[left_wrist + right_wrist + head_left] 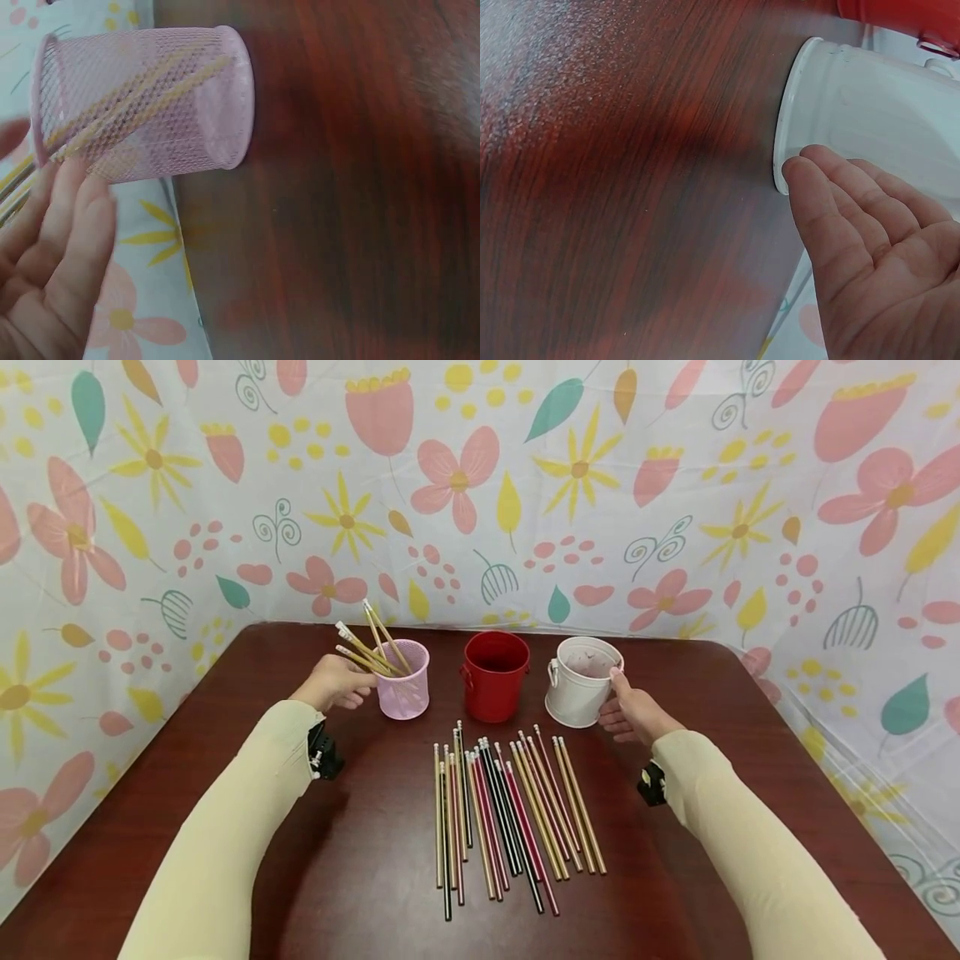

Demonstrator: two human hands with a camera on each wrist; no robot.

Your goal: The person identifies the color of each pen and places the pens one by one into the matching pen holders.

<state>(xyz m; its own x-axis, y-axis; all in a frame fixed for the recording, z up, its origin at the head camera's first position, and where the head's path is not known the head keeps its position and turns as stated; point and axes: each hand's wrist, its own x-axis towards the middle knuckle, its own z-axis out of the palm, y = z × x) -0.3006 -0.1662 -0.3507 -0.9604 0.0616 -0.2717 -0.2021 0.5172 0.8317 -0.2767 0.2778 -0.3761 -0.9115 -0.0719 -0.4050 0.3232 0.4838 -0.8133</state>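
Note:
My left hand (339, 683) is at the left side of a pink mesh pencil cup (406, 695). In the left wrist view its fingers (64, 225) extend beside the cup near the rim. Several gold pencils (367, 658) lean in that cup, eraser ends up. My right hand (633, 710) is at the right side of a white metal bucket (576, 700), thumb at the rim. The right wrist view shows its fingers (817, 202) fairly straight along the bucket's wall. Both containers stand upright on the table.
A red metal bucket (495, 687) stands between the two containers. In front of them, several gold, black and red pencils (517, 818) lie in a spread row on the dark wooden table (360, 860). A flowered cloth (480, 577) hangs behind the table.

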